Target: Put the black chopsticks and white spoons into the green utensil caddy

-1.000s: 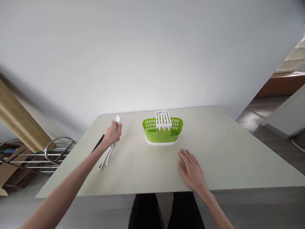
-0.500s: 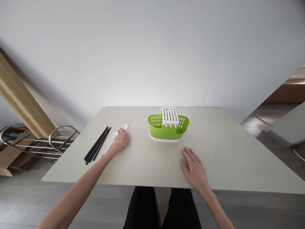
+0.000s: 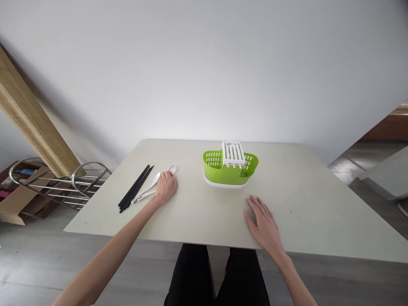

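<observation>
My left hand (image 3: 166, 187) is closed over the middle of a white spoon (image 3: 172, 169) on the left part of the table. The bowl shows beyond my fingers, and the handle end comes out on the near left side. Close beside it lies a second white spoon (image 3: 147, 190), its handle end near the first one's. Several black chopsticks (image 3: 135, 189) form a loose bundle left of the spoons. Flat on the tabletop, fingers stretched out, rests my right hand (image 3: 264, 223). It touches nothing but the table, in front of a green basket (image 3: 228, 175) with a white slotted rack (image 3: 233, 154) across it.
The pale table (image 3: 204, 216) backs onto a white wall. On the floor at the left stand a metal rack (image 3: 63, 187) and an open cardboard box (image 3: 19, 206), with a long tan panel (image 3: 38, 119) leaning above. A white piece of furniture (image 3: 389, 174) stands at the right.
The whole view has shifted slightly, so the tabletop things appear further right. Both spoon handles now show clear of my left forearm. My right hand stays flat on the table.
</observation>
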{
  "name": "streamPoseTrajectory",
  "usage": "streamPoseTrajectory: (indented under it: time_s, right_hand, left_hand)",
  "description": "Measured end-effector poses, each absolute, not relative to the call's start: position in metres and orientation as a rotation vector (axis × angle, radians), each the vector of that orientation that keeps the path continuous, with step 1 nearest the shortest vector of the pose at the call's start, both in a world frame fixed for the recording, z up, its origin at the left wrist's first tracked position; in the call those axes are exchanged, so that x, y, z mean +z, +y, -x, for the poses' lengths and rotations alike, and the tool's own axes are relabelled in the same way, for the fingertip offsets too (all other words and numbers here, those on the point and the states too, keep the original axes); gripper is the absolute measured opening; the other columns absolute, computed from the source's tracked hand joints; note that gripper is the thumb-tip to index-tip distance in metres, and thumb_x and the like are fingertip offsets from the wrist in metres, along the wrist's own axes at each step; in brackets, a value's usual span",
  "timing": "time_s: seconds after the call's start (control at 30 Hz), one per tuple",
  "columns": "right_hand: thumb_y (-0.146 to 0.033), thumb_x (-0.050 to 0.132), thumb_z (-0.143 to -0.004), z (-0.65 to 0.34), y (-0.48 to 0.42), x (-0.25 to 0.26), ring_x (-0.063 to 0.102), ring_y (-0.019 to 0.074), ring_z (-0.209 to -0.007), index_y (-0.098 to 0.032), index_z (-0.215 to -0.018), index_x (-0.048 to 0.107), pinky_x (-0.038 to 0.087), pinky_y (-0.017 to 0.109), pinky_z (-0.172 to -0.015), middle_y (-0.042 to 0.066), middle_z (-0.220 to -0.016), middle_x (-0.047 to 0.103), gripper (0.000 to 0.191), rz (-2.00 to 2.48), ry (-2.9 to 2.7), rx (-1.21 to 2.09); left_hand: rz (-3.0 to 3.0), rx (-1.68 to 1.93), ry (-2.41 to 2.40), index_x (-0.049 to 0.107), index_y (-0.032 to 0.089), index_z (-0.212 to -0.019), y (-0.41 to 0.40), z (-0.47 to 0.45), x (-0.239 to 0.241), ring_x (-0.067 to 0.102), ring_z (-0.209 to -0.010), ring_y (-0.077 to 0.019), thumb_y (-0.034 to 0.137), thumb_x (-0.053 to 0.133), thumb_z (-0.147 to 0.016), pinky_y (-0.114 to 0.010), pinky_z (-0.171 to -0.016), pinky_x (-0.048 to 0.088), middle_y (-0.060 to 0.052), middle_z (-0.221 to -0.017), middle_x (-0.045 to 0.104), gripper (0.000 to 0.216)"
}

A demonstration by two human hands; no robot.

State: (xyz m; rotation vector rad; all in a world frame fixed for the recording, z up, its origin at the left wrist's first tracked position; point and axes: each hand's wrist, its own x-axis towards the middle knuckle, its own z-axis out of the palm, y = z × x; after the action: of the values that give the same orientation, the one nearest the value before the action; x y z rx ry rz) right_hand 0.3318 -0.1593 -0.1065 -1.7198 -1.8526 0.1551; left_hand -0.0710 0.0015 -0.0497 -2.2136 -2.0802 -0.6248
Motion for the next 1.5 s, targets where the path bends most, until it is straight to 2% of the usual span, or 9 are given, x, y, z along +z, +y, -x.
streamPoseTrajectory:
  time_s: [0.2,0.37,0.67,0.87,1.17,1.33,1.5]
  right_hand:
    - [-0.054,0.034,-0.108,-0.332,-0.16,-0.107,0.036,0.0283,-0.156,-0.024,-0.155,0.05,0.033,0.053,-0.127,0.005,-0.165,0.047,0.058,1.709,-1.85,0.15]
    - [-0.055,0.034,-0.108,-0.334,-0.16,-0.108,0.035,0.0284,-0.156,-0.023,-0.155,0.051,0.032,0.054,-0.127,0.005,-0.165,0.046,0.059,1.712,-1.851,0.169]
    - [-0.052,0.034,-0.107,-0.336,-0.157,-0.112,0.035,0.0276,-0.157,-0.022,-0.154,0.052,0.032,0.053,-0.128,0.005,-0.165,0.047,0.058,1.703,-1.854,0.167]
    - [-0.052,0.035,-0.107,-0.337,-0.155,-0.114,0.036,0.0285,-0.156,-0.021,-0.152,0.054,0.032,0.053,-0.127,0.006,-0.164,0.047,0.058,1.701,-1.853,0.172]
    - [-0.049,0.036,-0.106,-0.339,-0.153,-0.114,0.036,0.0276,-0.156,-0.02,-0.15,0.055,0.03,0.051,-0.128,0.007,-0.163,0.048,0.056,1.713,-1.853,0.186]
    - [-0.05,0.036,-0.106,-0.34,-0.152,-0.112,0.035,0.0275,-0.156,-0.019,-0.15,0.056,0.029,0.05,-0.128,0.007,-0.164,0.048,0.057,1.725,-1.861,0.208]
    - [-0.051,0.035,-0.106,-0.341,-0.152,-0.11,0.033,0.027,-0.157,-0.019,-0.152,0.054,0.029,0.05,-0.129,0.006,-0.165,0.046,0.059,1.742,-1.879,0.238]
  left_hand:
    - [2.326,-0.598,-2.005,0.057,0.02,-0.109,-0.012,0.076,-0.045,0.06,-0.106,-0.0348,0.041,0.051,-0.096,-0.052,-0.095,0.051,-0.016,-0.11,0.059,0.026]
    - [2.456,-0.507,-1.858,0.059,0.019,-0.121,-0.031,0.085,-0.035,0.059,-0.105,-0.0313,0.048,0.047,-0.101,-0.05,-0.099,0.05,-0.015,-0.117,0.055,0.037]
    - [2.483,-0.433,-1.773,0.055,0.023,-0.138,-0.081,0.112,-0.023,0.059,-0.12,-0.0361,0.047,0.045,-0.103,-0.053,-0.103,0.049,-0.018,-0.132,0.058,0.044]
    - [2.418,-0.465,-1.765,0.056,0.024,-0.139,-0.11,0.133,-0.019,0.057,-0.132,-0.0371,0.042,0.047,-0.101,-0.055,-0.11,0.045,-0.017,-0.14,0.06,0.043]
    - [2.282,-0.441,-1.883,0.057,0.023,-0.129,-0.13,0.147,-0.021,0.066,-0.119,-0.035,0.041,0.041,-0.102,-0.049,-0.102,0.048,-0.016,-0.128,0.069,0.036]
    - [2.259,-0.594,-2.003,0.055,0.021,-0.13,-0.134,0.147,-0.021,0.068,-0.112,-0.0314,0.044,0.039,-0.104,-0.046,-0.099,0.05,-0.014,-0.123,0.071,0.038]
    - [2.244,-0.759,-2.082,0.056,0.021,-0.129,-0.131,0.148,-0.022,0.07,-0.102,-0.027,0.044,0.038,-0.103,-0.041,-0.088,0.054,-0.012,-0.123,0.07,0.039]
